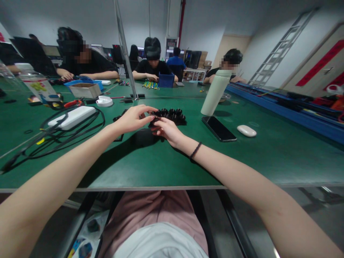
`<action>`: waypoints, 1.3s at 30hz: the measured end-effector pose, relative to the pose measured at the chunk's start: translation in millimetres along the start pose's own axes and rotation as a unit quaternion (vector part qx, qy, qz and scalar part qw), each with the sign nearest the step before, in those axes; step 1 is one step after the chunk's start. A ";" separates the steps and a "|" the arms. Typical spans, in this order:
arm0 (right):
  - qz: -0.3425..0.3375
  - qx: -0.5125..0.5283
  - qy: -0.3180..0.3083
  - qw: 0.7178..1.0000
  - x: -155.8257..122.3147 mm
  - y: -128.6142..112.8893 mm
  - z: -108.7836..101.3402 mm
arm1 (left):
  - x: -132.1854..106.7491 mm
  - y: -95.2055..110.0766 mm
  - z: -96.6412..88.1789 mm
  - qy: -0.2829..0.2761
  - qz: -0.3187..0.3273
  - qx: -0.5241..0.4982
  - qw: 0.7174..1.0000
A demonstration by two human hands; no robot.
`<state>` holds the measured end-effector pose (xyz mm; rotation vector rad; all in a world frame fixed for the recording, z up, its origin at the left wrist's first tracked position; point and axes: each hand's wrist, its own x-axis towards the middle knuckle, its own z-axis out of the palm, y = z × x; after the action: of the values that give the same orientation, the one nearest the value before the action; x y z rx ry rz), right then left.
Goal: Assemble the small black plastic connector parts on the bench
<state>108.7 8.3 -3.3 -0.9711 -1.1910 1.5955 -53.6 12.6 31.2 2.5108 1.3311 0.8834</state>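
Observation:
At the middle of the green table (161, 165), my left hand (135, 117) and my right hand (168, 129) meet fingertip to fingertip. Both are closed in a pinch over something small and dark that I cannot make out. Just behind the fingers lies a cluster of small black parts (173, 115), standing close together. Below my left hand, in its shadow, sits a dark block (143, 138). More dark pieces lie partly hidden behind the left wrist.
To the right stand a pale green bottle (216, 92), a black phone (219, 128) and a white case (246, 130). On the left lie a white power strip (72, 117) with looped black cable, a white tape roll (104, 101) and a box (85, 89). Several people work across the table.

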 end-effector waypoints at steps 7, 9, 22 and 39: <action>0.004 -0.001 0.003 1.000 0.0 0.1 0.8 | 0.0 -1.6 -1.9 0.019 0.003 0.005 1.000; 0.004 0.000 0.003 1.000 0.1 0.1 1.0 | 0.2 -2.2 -1.3 0.010 0.008 0.005 1.000; -0.001 0.004 0.000 1.000 1.2 1.3 0.1 | 0.2 -5.6 0.6 -0.013 0.011 0.009 1.000; -0.003 -0.024 -0.006 1.000 1.1 1.0 0.3 | 0.2 -7.3 0.4 -0.030 0.021 0.032 0.999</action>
<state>107.8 9.2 -4.3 -0.9888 -1.2445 1.5771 -58.4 17.1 28.0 2.6014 1.3138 0.7785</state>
